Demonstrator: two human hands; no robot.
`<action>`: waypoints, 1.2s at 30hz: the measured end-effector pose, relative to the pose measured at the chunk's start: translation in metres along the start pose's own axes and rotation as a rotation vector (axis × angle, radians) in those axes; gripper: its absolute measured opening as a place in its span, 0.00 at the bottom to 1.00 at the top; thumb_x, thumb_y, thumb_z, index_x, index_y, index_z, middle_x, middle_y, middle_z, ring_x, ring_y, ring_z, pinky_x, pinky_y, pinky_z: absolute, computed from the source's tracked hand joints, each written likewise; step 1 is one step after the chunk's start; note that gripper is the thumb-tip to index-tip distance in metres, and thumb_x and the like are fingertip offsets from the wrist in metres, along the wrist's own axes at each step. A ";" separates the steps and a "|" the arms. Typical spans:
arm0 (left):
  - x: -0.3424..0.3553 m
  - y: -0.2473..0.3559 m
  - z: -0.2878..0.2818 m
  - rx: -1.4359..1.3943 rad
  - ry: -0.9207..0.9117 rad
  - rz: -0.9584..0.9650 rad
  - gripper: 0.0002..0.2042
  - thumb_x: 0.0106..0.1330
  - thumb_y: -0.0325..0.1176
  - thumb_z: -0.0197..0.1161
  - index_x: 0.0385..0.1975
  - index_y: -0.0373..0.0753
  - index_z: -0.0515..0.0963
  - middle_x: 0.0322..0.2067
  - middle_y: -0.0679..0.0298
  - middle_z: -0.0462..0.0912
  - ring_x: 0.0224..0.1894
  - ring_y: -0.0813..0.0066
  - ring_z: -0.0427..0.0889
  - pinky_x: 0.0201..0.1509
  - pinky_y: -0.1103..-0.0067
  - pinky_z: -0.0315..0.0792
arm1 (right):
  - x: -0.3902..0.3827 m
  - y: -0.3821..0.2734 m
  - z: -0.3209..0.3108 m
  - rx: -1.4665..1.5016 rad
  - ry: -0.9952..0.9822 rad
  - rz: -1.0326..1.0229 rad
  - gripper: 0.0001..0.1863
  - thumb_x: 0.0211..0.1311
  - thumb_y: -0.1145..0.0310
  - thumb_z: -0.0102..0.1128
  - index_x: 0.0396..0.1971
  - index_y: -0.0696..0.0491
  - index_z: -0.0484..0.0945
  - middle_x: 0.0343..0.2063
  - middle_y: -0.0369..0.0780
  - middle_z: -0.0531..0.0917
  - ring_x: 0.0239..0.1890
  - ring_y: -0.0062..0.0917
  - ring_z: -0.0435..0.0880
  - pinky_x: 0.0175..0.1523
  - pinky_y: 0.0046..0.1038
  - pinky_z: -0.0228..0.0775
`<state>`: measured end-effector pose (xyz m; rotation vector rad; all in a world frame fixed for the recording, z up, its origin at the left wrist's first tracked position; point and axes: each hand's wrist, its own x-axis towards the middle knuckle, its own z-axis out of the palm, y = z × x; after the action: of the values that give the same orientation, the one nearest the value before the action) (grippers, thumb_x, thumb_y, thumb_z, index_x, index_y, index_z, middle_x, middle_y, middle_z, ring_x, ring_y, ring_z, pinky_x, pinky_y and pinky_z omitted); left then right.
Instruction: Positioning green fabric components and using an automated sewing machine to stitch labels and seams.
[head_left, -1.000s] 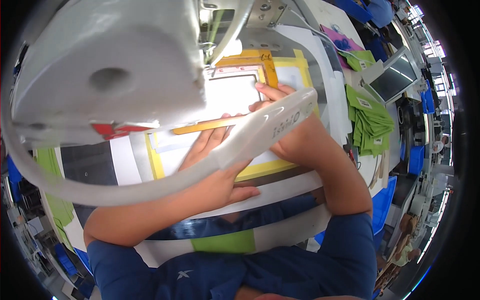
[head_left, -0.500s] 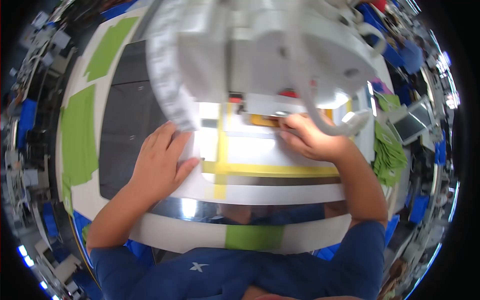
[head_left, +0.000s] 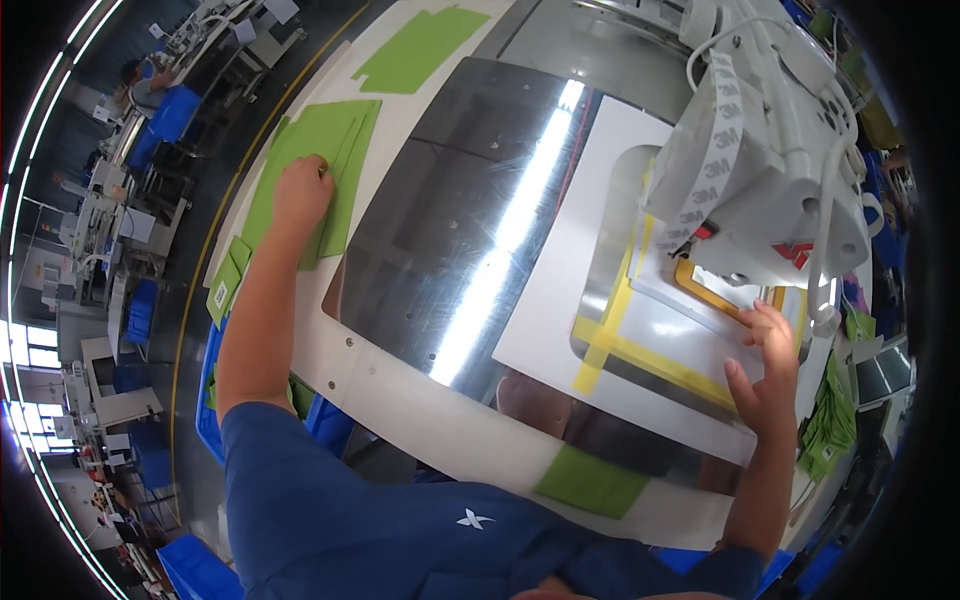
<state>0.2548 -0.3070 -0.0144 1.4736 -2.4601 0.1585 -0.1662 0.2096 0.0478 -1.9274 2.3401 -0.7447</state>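
Observation:
My left hand [head_left: 303, 195] is over the pile of green fabric pieces [head_left: 350, 135] at the left of the table. Its fingers are curled together; what they pinch, if anything, is hidden. On the right, my right hand [head_left: 768, 365] is open, thumb apart and fingers loosely stretched. Its fingertips are at the edge of an orange-yellow clamp frame [head_left: 700, 287] beneath the head of a white sewing machine [head_left: 770, 200]. Under that frame lies a white sheet [head_left: 545, 290] with yellow tape [head_left: 650, 362] marking a rectangle around a shiny plate.
A dark glossy panel [head_left: 440, 220] spans the table between my hands. More green fabric [head_left: 420, 50] lies at the far left, with a green patch [head_left: 592, 480] at the near edge. Another green heap [head_left: 828, 420] sits right. A blue bin [head_left: 330, 425] stands below the table edge.
My left hand has gone from the white sheet's left edge to the green pile. My right hand has drawn back slightly, its fingers loosening at the frame. The view has swung left.

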 end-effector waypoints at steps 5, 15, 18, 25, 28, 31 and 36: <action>0.010 0.027 -0.020 0.188 -0.185 0.079 0.10 0.66 0.25 0.60 0.45 0.34 0.84 0.41 0.41 0.87 0.46 0.41 0.87 0.54 0.53 0.79 | -0.034 0.010 0.008 0.116 0.101 0.087 0.22 0.52 0.67 0.71 0.48 0.58 0.80 0.50 0.47 0.84 0.58 0.48 0.81 0.63 0.44 0.72; 0.015 -0.028 -0.020 0.016 0.105 0.078 0.12 0.67 0.23 0.57 0.47 0.32 0.84 0.44 0.46 0.87 0.51 0.44 0.85 0.56 0.56 0.78 | -0.042 -0.001 0.004 0.034 0.084 0.017 0.21 0.49 0.70 0.74 0.45 0.55 0.79 0.49 0.46 0.85 0.56 0.48 0.81 0.63 0.46 0.72; 0.015 -0.016 -0.035 0.066 0.117 0.029 0.15 0.66 0.25 0.60 0.50 0.33 0.84 0.46 0.46 0.87 0.52 0.45 0.85 0.57 0.55 0.78 | -0.040 -0.005 0.001 0.049 0.075 -0.003 0.21 0.48 0.70 0.75 0.43 0.55 0.79 0.48 0.47 0.85 0.56 0.48 0.81 0.63 0.46 0.72; 0.008 0.012 -0.024 -0.001 -0.157 0.060 0.18 0.64 0.27 0.62 0.55 0.35 0.81 0.47 0.43 0.86 0.53 0.42 0.85 0.58 0.54 0.77 | -0.037 -0.003 0.009 0.064 0.044 -0.026 0.21 0.48 0.70 0.75 0.44 0.55 0.80 0.47 0.47 0.86 0.54 0.47 0.82 0.62 0.45 0.72; 0.008 0.009 -0.020 0.045 -0.167 0.093 0.19 0.64 0.25 0.61 0.56 0.37 0.80 0.45 0.41 0.87 0.51 0.41 0.85 0.57 0.53 0.77 | -0.038 -0.001 0.013 0.069 0.035 -0.011 0.22 0.48 0.70 0.75 0.45 0.56 0.80 0.46 0.48 0.85 0.54 0.48 0.82 0.61 0.45 0.72; 0.014 0.010 -0.028 -0.002 -0.170 0.037 0.17 0.64 0.24 0.59 0.53 0.37 0.80 0.42 0.41 0.87 0.49 0.41 0.85 0.56 0.53 0.78 | -0.040 0.000 0.018 0.070 0.030 0.011 0.23 0.48 0.70 0.74 0.46 0.56 0.80 0.45 0.49 0.85 0.53 0.49 0.81 0.61 0.46 0.73; 0.038 -0.040 -0.036 -0.035 -0.164 -0.001 0.14 0.64 0.23 0.58 0.48 0.36 0.84 0.40 0.46 0.89 0.49 0.44 0.86 0.55 0.57 0.78 | -0.043 0.004 0.021 0.071 0.012 0.045 0.24 0.47 0.69 0.75 0.48 0.57 0.81 0.45 0.50 0.85 0.52 0.50 0.81 0.61 0.47 0.72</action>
<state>0.2797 -0.3500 0.0285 1.5291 -2.5754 -0.0066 -0.1529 0.2425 0.0161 -1.8411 2.3218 -0.8260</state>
